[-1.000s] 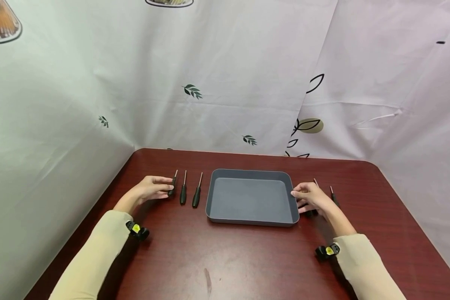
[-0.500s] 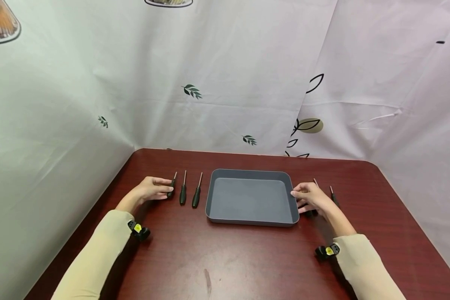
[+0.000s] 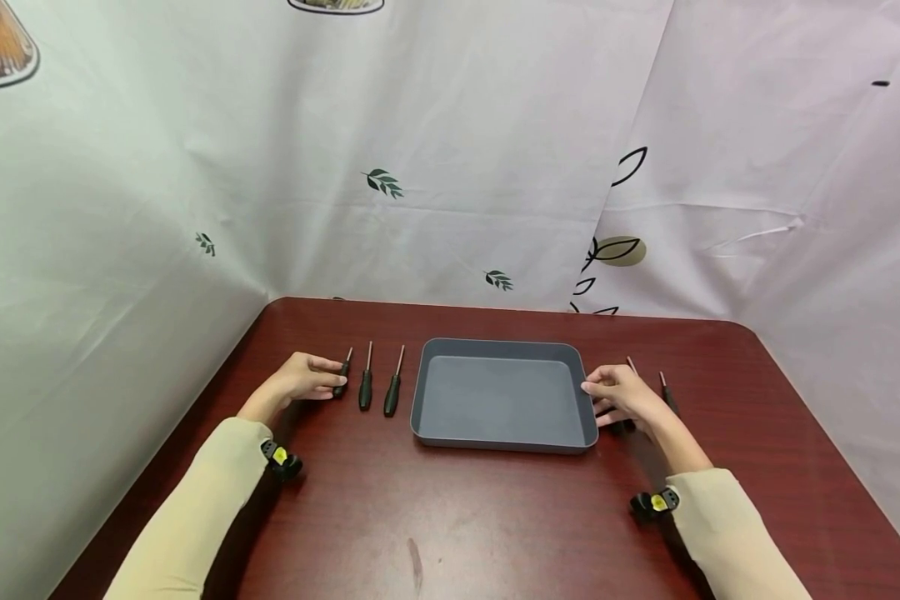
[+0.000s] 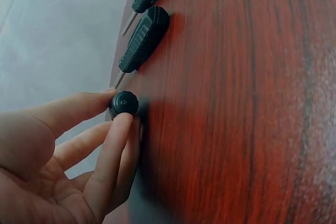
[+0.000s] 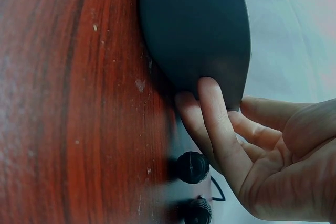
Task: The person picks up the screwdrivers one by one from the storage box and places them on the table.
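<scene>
At the left of the table, my left hand point(image 3: 305, 379) pinches the black handle of a screwdriver point(image 3: 342, 379) between thumb and fingers. The left wrist view shows that handle's butt end point(image 4: 124, 103) close above the wood, with the shaft hidden. Two more screwdrivers, one point(image 3: 365, 390) and another point(image 3: 392, 395), lie just to its right, shafts pointing away. A grey rectangular tray point(image 3: 504, 446) lies in the middle. My right hand point(image 3: 624, 393) grips its right wall, thumb at the rim and fingers against the outside point(image 5: 212, 98).
Right of the tray lie two more screwdrivers, one point(image 3: 631, 364) partly hidden by my right hand and the other point(image 3: 668, 393) beyond it. The reddish-brown table point(image 3: 450, 517) reaches back to a white printed cloth point(image 3: 450, 233), which also stands along both sides.
My left hand and the pinched screwdriver have shifted very slightly left and towards me. My right hand and the tray stay in place.
</scene>
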Demonstrator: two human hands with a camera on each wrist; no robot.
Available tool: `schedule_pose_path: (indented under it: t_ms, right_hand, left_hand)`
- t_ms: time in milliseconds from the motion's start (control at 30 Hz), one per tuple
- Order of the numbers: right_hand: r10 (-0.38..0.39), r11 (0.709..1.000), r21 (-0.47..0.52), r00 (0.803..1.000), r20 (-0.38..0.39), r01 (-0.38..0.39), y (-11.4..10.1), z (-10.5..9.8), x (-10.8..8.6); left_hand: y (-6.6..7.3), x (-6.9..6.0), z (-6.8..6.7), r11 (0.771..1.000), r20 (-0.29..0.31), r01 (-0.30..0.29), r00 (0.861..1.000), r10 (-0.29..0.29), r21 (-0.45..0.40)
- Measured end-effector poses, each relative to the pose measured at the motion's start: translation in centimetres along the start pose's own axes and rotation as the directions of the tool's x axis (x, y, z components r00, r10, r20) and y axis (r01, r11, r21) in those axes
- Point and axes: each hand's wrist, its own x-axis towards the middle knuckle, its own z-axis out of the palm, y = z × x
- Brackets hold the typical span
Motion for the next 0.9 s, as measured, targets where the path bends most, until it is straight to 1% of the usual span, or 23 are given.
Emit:
schedule_pose_path:
  t_ms: [267, 500, 667, 900]
  right_hand:
    - [-0.004, 1.000, 0.001, 1.000, 0.008, 0.004, 0.1, 0.0, 0.2]
    - [0.010, 1.000, -0.013, 1.000, 0.006, -0.010, 0.0, -0.3, 0.0]
    - [0.000, 1.000, -0.022, 1.000, 0.014, 0.000, -0.1, -0.3, -0.1]
    - [0.017, 1.000, -0.006, 1.000, 0.015, -0.017, 0.2, -0.3, 0.1]
  left_hand:
    - [-0.2, 0.0, 0.0, 1.000, -0.021, 0.000, 1.000, 0.001, 0.028]
    - [0.2, 0.2, 0.6, 0.997, -0.075, -0.003, 0.997, 0.009, 0.081]
    - [0.4, 0.1, 0.9, 0.994, -0.113, 0.005, 0.994, 0.007, 0.109]
    - [0.2, -0.1, 1.3, 0.990, -0.138, 0.016, 0.990, 0.003, 0.142]
